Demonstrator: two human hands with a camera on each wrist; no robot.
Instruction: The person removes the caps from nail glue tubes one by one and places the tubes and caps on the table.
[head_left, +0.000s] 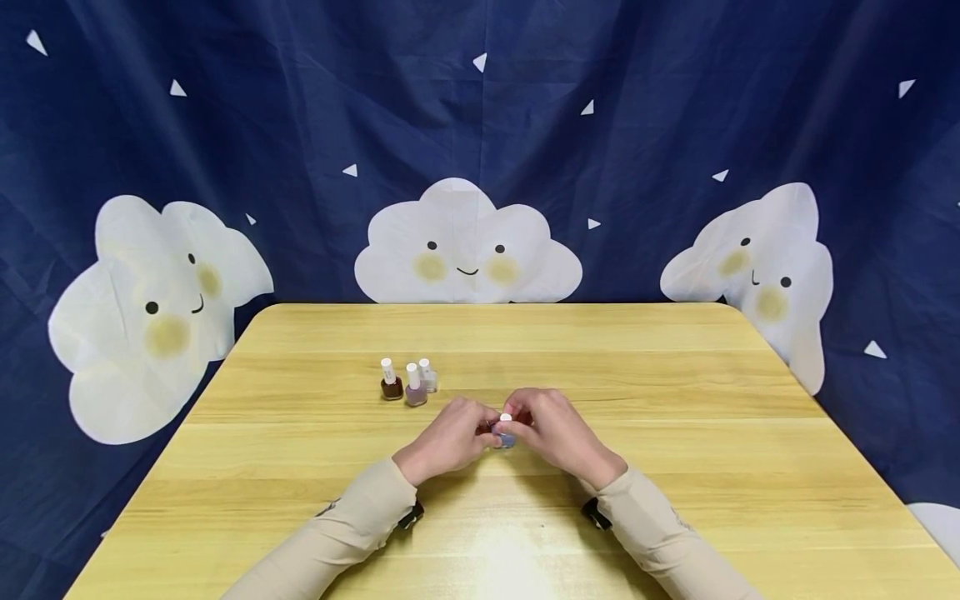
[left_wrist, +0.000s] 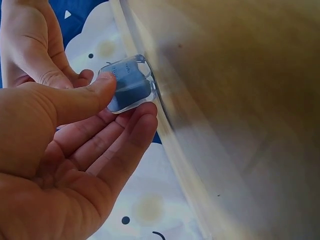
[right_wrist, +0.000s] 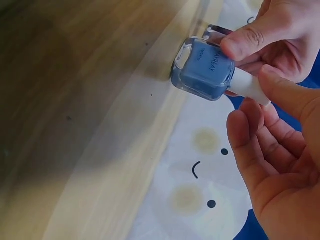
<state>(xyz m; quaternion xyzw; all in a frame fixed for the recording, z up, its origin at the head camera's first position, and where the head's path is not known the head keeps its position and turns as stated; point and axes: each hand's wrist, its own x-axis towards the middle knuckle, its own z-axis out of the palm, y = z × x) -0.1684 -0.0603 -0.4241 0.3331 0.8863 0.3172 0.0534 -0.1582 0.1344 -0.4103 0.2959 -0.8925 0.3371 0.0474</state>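
Note:
Near the middle of the table, both hands meet at a blue nail polish bottle (right_wrist: 205, 72) with a white cap (right_wrist: 247, 86). My left hand (head_left: 452, 437) pinches the glass body, its thumb lying over the printed front in the left wrist view. With thumb and fingers my right hand (head_left: 558, 433) grips the cap from the other side. Behind the blue bottle, partly hidden by the left thumb, a second dark glass piece (right_wrist: 216, 33) shows in the right wrist view. The blue bottle's base is close to the tabletop.
Left of the hands and farther back stand several white-capped nail polish bottles: a dark brown one (head_left: 392, 389), a mauve one (head_left: 416, 394) and a clear one (head_left: 431, 381). The wooden table (head_left: 637, 358) ends against a dark blue curtain (head_left: 645, 150) with cloud prints.

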